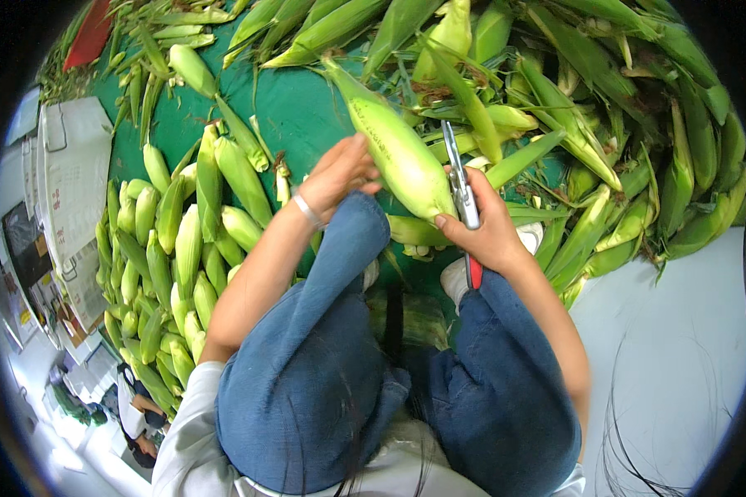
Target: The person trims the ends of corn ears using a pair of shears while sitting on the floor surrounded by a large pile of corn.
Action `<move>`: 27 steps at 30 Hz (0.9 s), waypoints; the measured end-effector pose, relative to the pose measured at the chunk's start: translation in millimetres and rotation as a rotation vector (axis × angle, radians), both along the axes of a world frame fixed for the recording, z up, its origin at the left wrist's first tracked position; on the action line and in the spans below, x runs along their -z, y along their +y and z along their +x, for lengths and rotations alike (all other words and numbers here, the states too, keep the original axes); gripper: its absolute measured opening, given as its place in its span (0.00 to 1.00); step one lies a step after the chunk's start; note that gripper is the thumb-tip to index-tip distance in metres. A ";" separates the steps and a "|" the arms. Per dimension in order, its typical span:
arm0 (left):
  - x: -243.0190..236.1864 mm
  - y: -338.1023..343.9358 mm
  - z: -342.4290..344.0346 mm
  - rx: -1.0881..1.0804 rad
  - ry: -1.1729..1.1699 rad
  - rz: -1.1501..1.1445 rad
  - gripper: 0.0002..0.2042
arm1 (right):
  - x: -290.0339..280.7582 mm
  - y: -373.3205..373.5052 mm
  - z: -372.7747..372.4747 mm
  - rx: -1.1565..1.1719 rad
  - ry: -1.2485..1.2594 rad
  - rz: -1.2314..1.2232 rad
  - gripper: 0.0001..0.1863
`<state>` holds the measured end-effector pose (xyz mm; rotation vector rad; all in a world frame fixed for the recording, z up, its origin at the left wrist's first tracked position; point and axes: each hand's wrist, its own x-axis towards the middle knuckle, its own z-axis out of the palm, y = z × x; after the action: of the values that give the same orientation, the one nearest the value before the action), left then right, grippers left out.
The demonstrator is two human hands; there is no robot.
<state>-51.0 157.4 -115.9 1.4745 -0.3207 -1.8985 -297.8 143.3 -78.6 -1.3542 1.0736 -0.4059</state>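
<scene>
A large ear of corn in its pale green husk [398, 153] lies aslant in front of me, its tip pointing away to the left. My right hand [491, 219] is wrapped round pruning shears [462, 186] with silver blades and a red handle. The blades point away from me, right beside the ear's thick base, and my right thumb rests against that base. Just left of the ear is my left hand [340, 176], slightly blurred, its fingers loosely bent and apart. Whether its fingertips touch the husk is hard to make out.
Trimmed ears [188, 248] are heaped on the left over a green sheet [307, 116]. Bigger leafy corn [605, 124] is piled at the far side and right. Loose husk leaves are scattered between. White boards [70, 182] stand at the left edge; another person [137, 414] is beyond, lower left.
</scene>
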 end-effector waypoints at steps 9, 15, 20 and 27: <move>-20.1 -25.8 -3.7 -0.225 0.594 -0.270 0.25 | -14.2 1.9 -9.2 0.332 -0.068 -0.074 0.26; -14.2 -43.8 -5.5 -0.304 0.705 -0.265 0.28 | -6.2 -3.6 -22.5 0.544 -0.024 0.070 0.22; -20.1 -59.6 -3.6 -0.059 0.084 -0.253 0.26 | -2.3 -28.6 -70.6 0.879 -0.103 0.030 0.20; -46.2 -57.8 -5.6 0.419 -0.847 -0.622 0.17 | -50.7 -27.9 -14.0 -0.090 0.402 -0.298 0.34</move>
<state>-56.6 99.6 -69.7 1.7446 -1.5491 -1.1430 -311.8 115.4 -27.9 -1.7942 1.3099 -0.2370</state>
